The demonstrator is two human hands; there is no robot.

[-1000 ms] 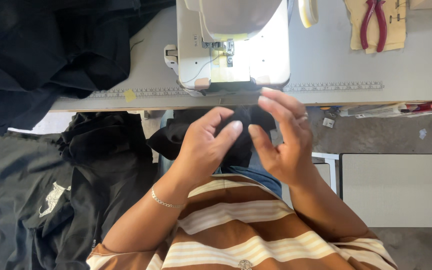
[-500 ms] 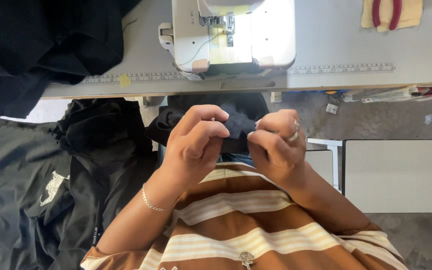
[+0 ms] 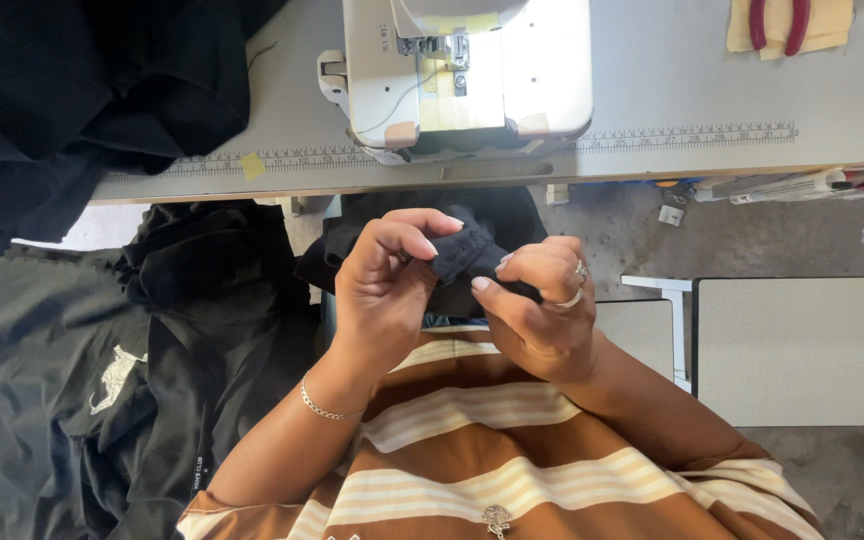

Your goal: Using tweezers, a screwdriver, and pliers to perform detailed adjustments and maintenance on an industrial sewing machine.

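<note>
Grey tabletop [image 3: 672, 80] fills the upper part of the head view, carrying a white sewing machine [image 3: 467, 75] at its centre, a ruled strip along its front edge, and red-handled pliers [image 3: 777, 22] on a yellow cloth at the far right. Black garments are heaped on the tabletop's left end [image 3: 72, 90] and more dark clothing, one piece with a pale printed figure, hangs below it at the person's left side [image 3: 102, 380].

Below the tabletop edge, over the lap of a person in a brown and cream striped top, both hands meet on a small piece of black fabric [image 3: 467, 252]. Left hand [image 3: 387, 290], with a thin bracelet at the wrist, pinches the piece's left end between thumb and curled fingers. Right hand [image 3: 542, 310], wearing a ring, is clenched on its right end, thumb pressing the cloth against the forefinger. So the fabric lies directly within both grips, stretched between them, close to the body and well clear of the machine.

Judging by that, the work looks to be at a hand-preparation stage: the piece is being folded or aligned, nothing sits under the needle, and any stitching appears not yet begun on this piece.
</note>
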